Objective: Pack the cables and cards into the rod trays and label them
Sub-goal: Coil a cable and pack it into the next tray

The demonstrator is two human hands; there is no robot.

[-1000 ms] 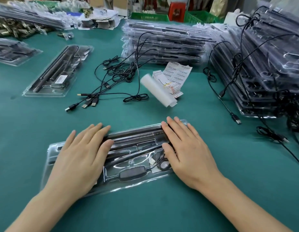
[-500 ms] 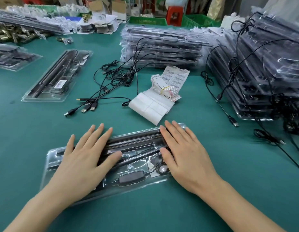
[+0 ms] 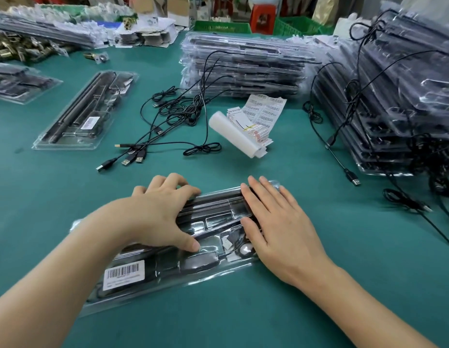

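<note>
A clear rod tray lies closed on the green table in front of me, with black rods and a coiled cable inside. A white barcode label is stuck on its left part. My left hand lies on the tray's middle, fingers curled over its far edge and thumb pressed on the lid. My right hand presses flat on the tray's right end, fingers straight. Loose black USB cables lie tangled behind the tray. A white label roll and a bundle of cards lie beside them.
A labelled packed tray lies at the left. Stacks of trays stand at the back centre and along the right, with cables hanging over them. Barcode sheets lie by the roll. A cable trails over the table at the right.
My left hand has slid right along the tray and curled its fingers over the far edge, uncovering the barcode label. My right hand stays flat on the tray's right end.
</note>
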